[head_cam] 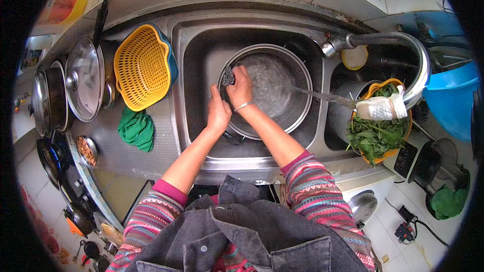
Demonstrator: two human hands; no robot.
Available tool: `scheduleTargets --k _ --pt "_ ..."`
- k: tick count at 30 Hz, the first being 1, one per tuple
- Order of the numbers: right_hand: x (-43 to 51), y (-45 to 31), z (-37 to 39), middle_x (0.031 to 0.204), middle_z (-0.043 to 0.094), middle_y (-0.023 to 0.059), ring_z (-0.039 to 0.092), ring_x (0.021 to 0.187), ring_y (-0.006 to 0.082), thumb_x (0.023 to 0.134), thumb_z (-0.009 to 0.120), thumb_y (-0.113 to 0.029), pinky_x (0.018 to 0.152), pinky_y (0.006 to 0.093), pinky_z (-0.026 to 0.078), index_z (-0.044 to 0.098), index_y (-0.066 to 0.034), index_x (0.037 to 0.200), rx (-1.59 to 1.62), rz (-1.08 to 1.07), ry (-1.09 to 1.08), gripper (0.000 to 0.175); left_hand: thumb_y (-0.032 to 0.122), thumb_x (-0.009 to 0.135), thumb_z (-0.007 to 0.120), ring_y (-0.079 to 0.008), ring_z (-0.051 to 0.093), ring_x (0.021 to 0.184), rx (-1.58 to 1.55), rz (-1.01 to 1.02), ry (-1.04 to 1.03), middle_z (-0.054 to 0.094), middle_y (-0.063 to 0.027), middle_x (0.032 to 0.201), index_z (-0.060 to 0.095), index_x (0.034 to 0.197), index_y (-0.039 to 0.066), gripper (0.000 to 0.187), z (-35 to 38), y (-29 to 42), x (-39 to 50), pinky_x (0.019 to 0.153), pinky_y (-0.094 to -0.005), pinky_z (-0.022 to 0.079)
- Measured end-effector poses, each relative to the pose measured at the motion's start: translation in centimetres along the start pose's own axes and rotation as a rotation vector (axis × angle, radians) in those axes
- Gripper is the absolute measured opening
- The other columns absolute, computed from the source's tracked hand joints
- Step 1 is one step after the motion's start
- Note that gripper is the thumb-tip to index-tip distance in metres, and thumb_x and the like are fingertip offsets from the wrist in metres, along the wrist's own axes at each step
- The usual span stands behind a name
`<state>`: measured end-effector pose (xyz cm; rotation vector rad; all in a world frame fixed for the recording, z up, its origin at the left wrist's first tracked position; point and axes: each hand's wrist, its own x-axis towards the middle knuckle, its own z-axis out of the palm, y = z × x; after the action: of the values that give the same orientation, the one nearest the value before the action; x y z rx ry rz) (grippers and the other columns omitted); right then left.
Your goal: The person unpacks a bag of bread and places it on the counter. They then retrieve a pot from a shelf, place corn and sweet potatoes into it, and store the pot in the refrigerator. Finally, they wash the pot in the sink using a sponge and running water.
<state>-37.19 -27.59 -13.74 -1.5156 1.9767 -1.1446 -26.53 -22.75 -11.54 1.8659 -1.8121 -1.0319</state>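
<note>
A round metal pot (pixel 280 87) stands in the main basin of the steel sink (pixel 202 51), with water swirling in it. My right hand (pixel 240 87) holds a dark steel-wool scourer (pixel 228 76) against the pot's left inner wall. With my left hand (pixel 219 112) I grip the pot's left rim, thumb pointing up. A stream of water (pixel 325 96) runs from the cloth-wrapped end of the faucet (pixel 401 41) into the pot. The pot's underside and some of my fingers are hidden.
A yellow plastic colander (pixel 141 70) and green cloth (pixel 137 128) lie on the left drainboard, beside a glass-lidded pan (pixel 86 83). Leafy greens (pixel 378 132) fill an orange-rimmed basket over the right basin. Further right are a blue basin (pixel 453 100) and a power plug (pixel 404 232).
</note>
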Motion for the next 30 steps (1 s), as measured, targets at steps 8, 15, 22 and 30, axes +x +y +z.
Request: scheduleTargets --k 8,15,22,30 --pt "3.3 3.4 -7.2 0.085 0.063 0.0146 0.06 0.069 0.0209 0.073 0.064 0.006 0.054 0.0293 0.051 0.056 0.006 0.095 0.779 0.752 1.042 0.023 -0.002 0.077 0.044 -0.0487 0.055 0.082 -0.045 -0.076 0.046 0.054 -0.0347 0.085 0.024 0.129 -0.005 0.056 -0.3 0.6 -1.0 0.071 -0.0544 0.041" --pt "1.7 2.2 0.3 0.085 0.057 0.0134 0.059 0.065 0.0214 0.076 0.064 -0.002 0.053 0.0357 0.054 0.045 0.006 0.111 0.717 0.834 -0.137 0.041 -0.003 0.077 0.043 -0.0508 0.053 0.086 -0.06 0.018 0.033 0.051 -0.038 0.095 0.025 0.126 -0.007 0.052 -0.1 -0.1 -0.8 0.076 -0.0544 0.041" --pt "-4.0 5.7 -11.7 0.113 0.059 0.0213 0.057 0.106 0.028 0.071 0.069 -0.044 0.087 0.0399 0.048 0.056 0.0025 0.116 -0.596 0.214 -1.541 0.066 -0.011 0.075 0.039 -0.0462 0.049 0.107 -0.29 0.081 0.327 0.053 -0.029 0.111 0.036 0.123 -0.003 0.049 0.5 1.0 0.2 0.091 -0.0447 0.041" --pt "-2.2 10.0 -12.2 0.09 0.066 0.0102 0.066 0.084 0.0231 0.077 0.061 -0.018 0.07 0.0338 0.052 0.067 -0.011 0.089 -1.307 -0.221 -0.985 0.016 -0.01 0.075 0.042 -0.0442 0.052 0.104 -0.269 0.033 0.159 0.055 -0.0275 0.109 0.044 0.12 -0.001 0.046 -0.3 0.8 0.6 0.088 -0.0443 0.043"
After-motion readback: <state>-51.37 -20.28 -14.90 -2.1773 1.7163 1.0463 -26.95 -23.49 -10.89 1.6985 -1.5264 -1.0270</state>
